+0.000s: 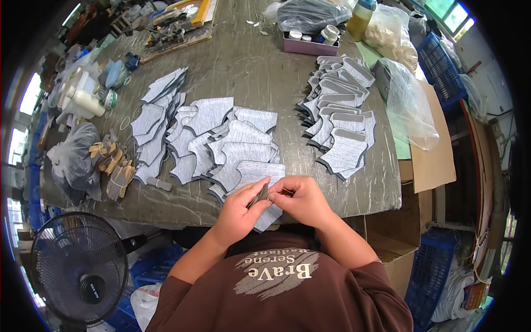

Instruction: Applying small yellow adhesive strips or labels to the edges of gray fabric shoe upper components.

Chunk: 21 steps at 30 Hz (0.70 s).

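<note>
At the table's near edge, my left hand (239, 209) is closed around a small stack of narrow grey strips (259, 197). The fingertips of my right hand (301, 200) pinch at the edge of that same stack; whether one strip is between them is too small to tell. Just beyond and partly beneath my hands lie overlapping grey cut fabric pieces (243, 151) with dark undersides. To their left is another overlapping row of fabric pieces (150, 128). On the right, a further row of fabric pieces (342, 152) has narrow grey strips (349, 134) lying on top.
Tied bundles of strips (120, 180) and a plastic bag (74, 160) lie at the table's left. A fan (83, 276) stands lower left. A purple box (310, 47) with small jars sits at the far side. An open cardboard box (390, 232) is at the right.
</note>
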Available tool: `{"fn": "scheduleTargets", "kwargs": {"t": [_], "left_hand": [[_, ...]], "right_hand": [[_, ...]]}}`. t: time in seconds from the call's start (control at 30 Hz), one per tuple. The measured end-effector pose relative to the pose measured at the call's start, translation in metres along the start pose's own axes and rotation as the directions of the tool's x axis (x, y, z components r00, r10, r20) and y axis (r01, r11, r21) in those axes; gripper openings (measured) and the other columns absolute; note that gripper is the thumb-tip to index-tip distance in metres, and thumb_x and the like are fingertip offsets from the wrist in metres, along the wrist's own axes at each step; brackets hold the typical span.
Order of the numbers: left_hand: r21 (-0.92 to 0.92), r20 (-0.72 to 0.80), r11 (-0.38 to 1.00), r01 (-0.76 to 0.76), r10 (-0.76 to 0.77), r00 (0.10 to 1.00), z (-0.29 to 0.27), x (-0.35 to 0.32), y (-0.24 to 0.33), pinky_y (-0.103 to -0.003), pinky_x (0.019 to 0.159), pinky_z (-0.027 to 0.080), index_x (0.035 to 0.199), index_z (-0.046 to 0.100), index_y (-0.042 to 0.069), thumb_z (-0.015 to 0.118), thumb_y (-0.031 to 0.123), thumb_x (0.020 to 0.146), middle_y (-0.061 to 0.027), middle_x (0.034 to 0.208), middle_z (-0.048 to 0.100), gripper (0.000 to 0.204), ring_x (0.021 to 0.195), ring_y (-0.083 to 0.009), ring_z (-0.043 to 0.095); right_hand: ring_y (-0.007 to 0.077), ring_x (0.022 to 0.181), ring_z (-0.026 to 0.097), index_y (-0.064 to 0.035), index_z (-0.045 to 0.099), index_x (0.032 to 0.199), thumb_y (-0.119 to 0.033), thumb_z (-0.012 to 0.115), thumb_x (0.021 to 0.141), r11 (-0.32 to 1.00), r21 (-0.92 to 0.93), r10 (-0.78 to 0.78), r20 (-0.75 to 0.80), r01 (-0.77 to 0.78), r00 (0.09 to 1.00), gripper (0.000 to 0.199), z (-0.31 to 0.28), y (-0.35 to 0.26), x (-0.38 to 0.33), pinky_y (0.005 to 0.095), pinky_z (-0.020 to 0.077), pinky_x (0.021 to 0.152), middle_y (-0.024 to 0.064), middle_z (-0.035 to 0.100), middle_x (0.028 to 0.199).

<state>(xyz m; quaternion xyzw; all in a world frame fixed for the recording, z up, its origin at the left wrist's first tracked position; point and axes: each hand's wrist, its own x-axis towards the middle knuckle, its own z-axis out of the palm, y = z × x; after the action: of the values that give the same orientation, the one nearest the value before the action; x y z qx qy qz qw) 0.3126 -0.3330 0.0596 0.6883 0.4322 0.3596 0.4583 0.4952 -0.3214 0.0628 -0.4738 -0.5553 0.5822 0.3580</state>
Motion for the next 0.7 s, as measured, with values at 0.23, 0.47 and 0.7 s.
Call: {"fn": "scheduleTargets", "kwargs": {"t": [0.23, 0.47, 0.7], "left_hand": [[-0.671, 0.147, 0.654, 0.349, -0.344, 0.927, -0.005, -0.002, -0.005, -0.024, 0.064, 0.047, 0.119, 0.054, -0.003, 0.057, 0.006, 0.091, -0.0047, 0.090, 0.059, 0.030, 0.072, -0.0102, 0.055], [0.119, 0.007, 0.982, -0.146, 0.146, 0.989, -0.025, 0.018, 0.009, -0.025, 0.065, 0.042, 0.090, 0.059, 0.005, 0.071, -0.003, 0.073, -0.0043, 0.088, 0.055, 0.022, 0.075, -0.0138, 0.052], [-0.053, -0.174, 0.998, 0.016, -0.025, 0.984, -0.042, 0.018, -0.023, -0.024, 0.061, 0.043, 0.082, 0.059, 0.002, 0.066, 0.003, 0.081, -0.0043, 0.077, 0.058, 0.007, 0.068, -0.0126, 0.054]], "right_hand": [[0.0035, 0.059, 0.040, -0.0063, 0.053, 0.086, -0.008, 0.050, 0.093, 0.768, 0.622, 0.074, 0.146, -0.150, 0.986, 0.007, 0.008, 0.018, 0.002, 0.0195, 0.0331, 0.054, -0.0037, 0.049, 0.073], [0.0044, 0.065, 0.043, -0.0059, 0.049, 0.088, -0.007, 0.046, 0.094, 0.904, 0.418, 0.001, 0.208, -0.089, 0.978, 0.007, 0.015, 0.024, 0.002, 0.0191, 0.0350, 0.057, 0.0002, 0.055, 0.086], [0.0121, 0.058, 0.046, -0.0071, 0.044, 0.083, -0.001, 0.042, 0.091, 0.523, 0.846, 0.185, -0.231, 0.103, 0.955, 0.010, -0.014, 0.023, 0.016, 0.0211, 0.0342, 0.048, 0.0141, 0.060, 0.098]]}}
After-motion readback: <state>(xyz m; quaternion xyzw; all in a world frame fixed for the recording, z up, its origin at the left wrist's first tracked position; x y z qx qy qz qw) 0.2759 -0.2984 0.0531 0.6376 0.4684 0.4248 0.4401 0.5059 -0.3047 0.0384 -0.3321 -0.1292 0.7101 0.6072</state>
